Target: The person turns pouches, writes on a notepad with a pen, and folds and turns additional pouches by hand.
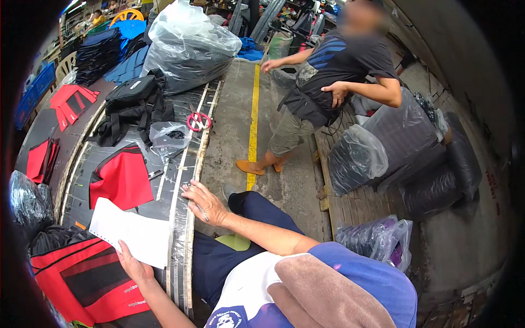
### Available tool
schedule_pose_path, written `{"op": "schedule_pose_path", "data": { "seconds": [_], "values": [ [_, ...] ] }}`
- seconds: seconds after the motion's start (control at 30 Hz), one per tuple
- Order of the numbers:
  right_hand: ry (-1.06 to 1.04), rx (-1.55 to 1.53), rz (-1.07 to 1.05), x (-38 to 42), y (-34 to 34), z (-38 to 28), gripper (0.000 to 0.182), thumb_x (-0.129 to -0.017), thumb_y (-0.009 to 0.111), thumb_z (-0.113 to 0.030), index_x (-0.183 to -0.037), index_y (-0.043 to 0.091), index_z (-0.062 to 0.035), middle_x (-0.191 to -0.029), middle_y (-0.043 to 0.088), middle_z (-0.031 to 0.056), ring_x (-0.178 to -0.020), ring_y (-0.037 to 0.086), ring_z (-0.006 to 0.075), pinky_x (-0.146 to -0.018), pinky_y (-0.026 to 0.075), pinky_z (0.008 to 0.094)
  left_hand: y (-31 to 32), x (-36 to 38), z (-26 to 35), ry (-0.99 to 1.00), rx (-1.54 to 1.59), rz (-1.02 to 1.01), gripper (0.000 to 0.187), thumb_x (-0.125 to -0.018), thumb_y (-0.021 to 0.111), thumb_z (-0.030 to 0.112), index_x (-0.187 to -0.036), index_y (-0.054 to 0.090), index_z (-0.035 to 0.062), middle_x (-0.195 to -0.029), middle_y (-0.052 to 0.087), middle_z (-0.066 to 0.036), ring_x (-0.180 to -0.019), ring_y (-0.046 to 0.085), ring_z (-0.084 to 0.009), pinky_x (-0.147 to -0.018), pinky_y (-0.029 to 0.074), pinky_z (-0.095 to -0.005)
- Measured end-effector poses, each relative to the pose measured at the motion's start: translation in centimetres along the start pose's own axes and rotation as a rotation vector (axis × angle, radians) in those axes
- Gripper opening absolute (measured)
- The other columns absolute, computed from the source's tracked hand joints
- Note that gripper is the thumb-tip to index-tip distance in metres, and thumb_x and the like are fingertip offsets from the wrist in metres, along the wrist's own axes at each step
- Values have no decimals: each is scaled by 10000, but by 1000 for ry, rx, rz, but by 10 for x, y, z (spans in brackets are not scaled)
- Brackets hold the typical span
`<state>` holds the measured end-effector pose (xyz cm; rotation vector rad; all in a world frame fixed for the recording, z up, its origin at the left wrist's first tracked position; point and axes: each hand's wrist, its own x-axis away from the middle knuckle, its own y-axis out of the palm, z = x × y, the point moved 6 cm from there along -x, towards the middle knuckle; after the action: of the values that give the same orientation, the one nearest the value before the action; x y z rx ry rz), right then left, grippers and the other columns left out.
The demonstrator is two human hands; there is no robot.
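My left hand (135, 266) holds the lower edge of a white sheet of paper (131, 232), its thumb over the edge. My right hand (206, 203) is at the table's edge, its fingers closed round a slim pen (202, 212). Just beyond the paper lies a red fabric piece (121, 179) with black trim. Red scissors (198, 121) rest near the table's edge, beside a small clear plastic bag (169, 138). Under my left forearm and the paper is a red and black bag panel (95, 279).
A black bag (136, 101) and a large plastic sack (188, 46) stand farther up the table (76, 191). Across the aisle with its yellow line (254, 109), a person (333, 76) stands beside wrapped bundles (399, 142) on a wooden pallet (350, 210).
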<state>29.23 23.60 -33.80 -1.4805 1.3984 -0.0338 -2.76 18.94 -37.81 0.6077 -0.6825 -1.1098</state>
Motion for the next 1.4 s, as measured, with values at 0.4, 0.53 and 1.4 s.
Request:
{"op": "schedule_pose_path", "data": {
  "seconds": [0.4,0.53,1.4],
  "values": [
    [6,-11,9,2,0,0,435,-966,677,-84,-1390,580,-74,-1472,615,156,-1461,460,450,-1215,412,495,-21,-6,-4,-5,35,129,513,-1159,492,300,-1556,440,-19,-1508,586,-184,-1347,615,-316,-1138,529,-472],
    [12,-9,5,1,0,1,442,-966,681,-96,-1395,579,-73,-1475,615,159,-1463,460,454,-1215,411,497,-20,-5,-3,4,32,136,515,-1167,459,308,-1549,442,-37,-1504,587,-194,-1348,613,-318,-1140,524,-472],
    [-240,-330,168,-231,-153,-173,191,-986,756,-246,-923,673,-85,-615,656,83,-562,679,179,-501,453,368,-23,-5,-13,-122,106,192,496,-1162,431,307,-1487,505,-60,-1479,622,-198,-1350,619,-306,-1155,504,-461]
  ]
}}
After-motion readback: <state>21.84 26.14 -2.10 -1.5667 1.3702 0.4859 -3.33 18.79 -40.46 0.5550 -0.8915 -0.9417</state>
